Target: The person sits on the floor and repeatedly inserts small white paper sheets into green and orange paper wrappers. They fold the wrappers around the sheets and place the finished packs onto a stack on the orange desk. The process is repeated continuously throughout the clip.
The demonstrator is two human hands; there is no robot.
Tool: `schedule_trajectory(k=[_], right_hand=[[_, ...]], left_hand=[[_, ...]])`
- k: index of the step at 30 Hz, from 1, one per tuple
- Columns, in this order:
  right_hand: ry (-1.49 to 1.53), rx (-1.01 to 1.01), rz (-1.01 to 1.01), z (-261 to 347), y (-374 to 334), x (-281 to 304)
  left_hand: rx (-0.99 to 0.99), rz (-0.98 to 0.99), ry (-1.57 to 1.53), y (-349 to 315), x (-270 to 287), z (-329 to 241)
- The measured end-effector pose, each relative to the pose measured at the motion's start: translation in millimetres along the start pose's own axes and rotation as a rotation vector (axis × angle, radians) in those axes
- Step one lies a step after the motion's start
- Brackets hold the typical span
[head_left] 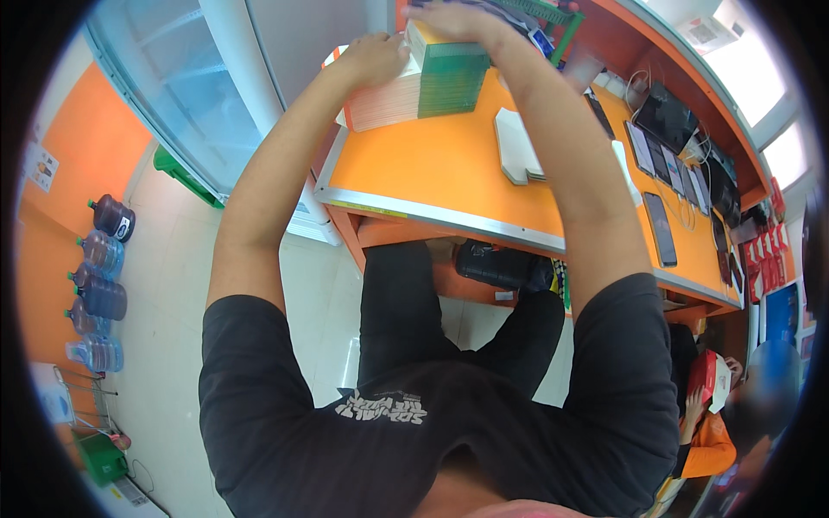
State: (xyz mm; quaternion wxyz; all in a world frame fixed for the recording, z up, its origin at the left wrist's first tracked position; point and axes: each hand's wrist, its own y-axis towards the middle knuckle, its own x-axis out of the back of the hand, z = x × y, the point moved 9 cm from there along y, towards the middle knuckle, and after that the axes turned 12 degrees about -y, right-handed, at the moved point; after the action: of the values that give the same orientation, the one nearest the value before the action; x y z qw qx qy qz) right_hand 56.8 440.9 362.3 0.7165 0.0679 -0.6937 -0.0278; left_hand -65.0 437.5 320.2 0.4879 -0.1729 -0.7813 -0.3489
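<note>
At the far left of the orange table lie two neat piles side by side. One is a pile of thin flat pieces with pale pink edges (384, 105); the other is a green-edged stack (452, 85) with a yellowish top. My left hand (376, 59) rests over the pale pile, fingers bent and partly stretched toward the green stack. Over the far top of the green stack reaches my right hand (453, 21), fingers extended; their tips are near the picture's edge. Nearer my right forearm lies a small pile of white cut card pieces (516, 145), partly covered by that arm.
The metal-edged table (414, 177) holds several phones (660, 226) and cables at right. A glass-door fridge (186, 82) stands left. Water jugs (105, 302) line the left wall. A black case (492, 263) sits under the table. Another person's hand (693, 410) holds a red-and-white box at lower right.
</note>
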Motion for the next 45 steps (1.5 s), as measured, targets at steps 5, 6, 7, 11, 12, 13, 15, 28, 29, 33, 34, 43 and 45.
schedule_trajectory(k=[5,6,7,11,12,13,15,28,29,33,34,43,45], right_hand=[[-0.040,-0.119,-0.098,5,-22,6],[-0.034,-0.133,-0.109,3,-26,7],[-0.025,-0.139,-0.120,5,-27,10],[0.082,0.101,-0.179,23,-28,18],[0.125,0.094,-0.164,-3,-21,20],[0.196,0.139,-0.147,15,-28,27],[-0.051,0.072,-0.075,12,-47,42],[0.422,0.073,-0.345,-8,-49,36],[0.654,0.026,-0.380,-16,-65,51],[0.576,0.003,-0.208,-101,-143,63],[0.512,0.010,-0.032,-121,-166,52],[0.188,0.117,0.401,-133,-251,-40],[0.320,0.125,0.403,-143,-246,-48]], left_hand=[[0.060,0.124,-0.013,-5,3,0],[0.047,0.130,-0.027,-3,4,-2],[0.043,0.134,-0.039,-2,5,1],[0.089,0.146,0.012,2,4,15],[0.033,0.133,-0.024,18,-3,0],[0.030,0.114,-0.032,13,7,-6],[0.027,0.108,-0.046,-2,20,-27],[0.122,-0.065,-0.271,-31,7,-6],[0.129,-0.043,-0.300,-34,14,-8],[0.065,0.038,-0.357,-26,10,-28],[0.016,-0.030,-0.354,-21,8,-25],[0.060,-0.544,-0.707,-31,54,-3],[0.020,-0.576,-0.687,-31,73,-11]])
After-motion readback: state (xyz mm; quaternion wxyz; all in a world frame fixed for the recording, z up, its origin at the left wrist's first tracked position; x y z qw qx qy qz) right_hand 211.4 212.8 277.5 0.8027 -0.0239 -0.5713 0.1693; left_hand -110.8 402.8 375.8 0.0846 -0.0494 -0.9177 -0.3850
